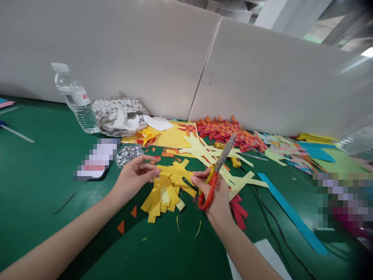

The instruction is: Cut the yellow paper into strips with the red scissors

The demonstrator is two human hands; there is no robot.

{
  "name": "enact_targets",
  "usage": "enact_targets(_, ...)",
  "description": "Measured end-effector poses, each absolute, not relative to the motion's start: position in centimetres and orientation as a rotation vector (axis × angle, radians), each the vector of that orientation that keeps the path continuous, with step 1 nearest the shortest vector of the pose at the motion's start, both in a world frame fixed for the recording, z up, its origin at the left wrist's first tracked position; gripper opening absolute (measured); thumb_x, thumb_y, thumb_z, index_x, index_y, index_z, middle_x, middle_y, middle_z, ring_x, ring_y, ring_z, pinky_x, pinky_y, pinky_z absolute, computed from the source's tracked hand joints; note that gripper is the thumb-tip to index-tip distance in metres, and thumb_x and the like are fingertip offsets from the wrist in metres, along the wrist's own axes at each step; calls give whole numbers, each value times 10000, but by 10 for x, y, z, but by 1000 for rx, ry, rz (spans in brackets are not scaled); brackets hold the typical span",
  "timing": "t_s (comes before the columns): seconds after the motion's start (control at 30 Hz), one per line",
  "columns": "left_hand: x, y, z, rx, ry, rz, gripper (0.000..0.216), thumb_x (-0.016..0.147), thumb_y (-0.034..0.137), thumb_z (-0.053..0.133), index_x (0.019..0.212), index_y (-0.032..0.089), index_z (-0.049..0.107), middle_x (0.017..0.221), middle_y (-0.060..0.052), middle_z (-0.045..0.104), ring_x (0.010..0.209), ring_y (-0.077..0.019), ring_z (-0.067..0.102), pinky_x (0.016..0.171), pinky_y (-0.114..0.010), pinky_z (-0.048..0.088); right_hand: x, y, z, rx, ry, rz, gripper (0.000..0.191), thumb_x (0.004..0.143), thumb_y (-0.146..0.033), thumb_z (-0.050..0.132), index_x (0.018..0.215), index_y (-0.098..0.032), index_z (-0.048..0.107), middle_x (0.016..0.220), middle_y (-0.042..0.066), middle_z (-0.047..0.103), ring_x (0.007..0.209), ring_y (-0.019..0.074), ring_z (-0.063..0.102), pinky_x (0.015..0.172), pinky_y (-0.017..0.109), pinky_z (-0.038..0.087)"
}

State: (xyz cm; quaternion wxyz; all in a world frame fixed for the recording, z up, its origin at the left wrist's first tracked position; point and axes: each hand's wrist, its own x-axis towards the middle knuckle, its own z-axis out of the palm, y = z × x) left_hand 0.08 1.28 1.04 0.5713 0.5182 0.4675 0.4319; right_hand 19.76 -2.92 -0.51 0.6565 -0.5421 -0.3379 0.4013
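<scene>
My left hand (134, 175) pinches the left end of a yellow paper strip (171, 170) between thumb and fingers. At the strip's other end are the thumb and fingertips of my right hand (218, 196). That hand also carries a pair of scissors (212, 182) with red and yellow handles, blades pointing up and away. Below the strip lies a loose pile of short yellow paper strips (163, 194). Dark red paper strips (239, 212) rest beside my right wrist, partly hidden by it. Small orange paper triangles (121, 227) are scattered near my left forearm.
A phone (99, 159), a bag of googly eyes (128, 154), a water bottle (76, 99) and a patterned pouch (119, 112) stand left. Woven red-orange paper fish (230, 132) lie at the back. Pale yellow strips (206, 151), a black cable (274, 221) and a blue strip (294, 214) occupy the right.
</scene>
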Motion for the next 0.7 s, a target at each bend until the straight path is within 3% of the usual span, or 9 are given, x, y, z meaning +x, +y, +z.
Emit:
enact_targets(0.3, -2, 15, 10, 1154, 1098, 1041, 396, 600, 346, 767, 894, 192, 551, 694, 2, 658, 683, -153, 634, 556, -219, 486, 196, -31, -3, -1193, -773, 947, 344, 521, -200, 803, 704, -195, 511, 694, -13, 658, 699, 153, 623, 773, 361, 499)
enact_targets(0.7, -7, 19, 3, 1081, 1063, 1080, 359, 628, 320, 755, 920, 205, 582, 774, -15, 670, 803, -183, 653, 634, -252, 535, 193, -32, 0, -1211, -826, 1097, 379, 509, -223, 791, 719, -202, 476, 700, -22, 629, 610, 141, 592, 661, 346, 532)
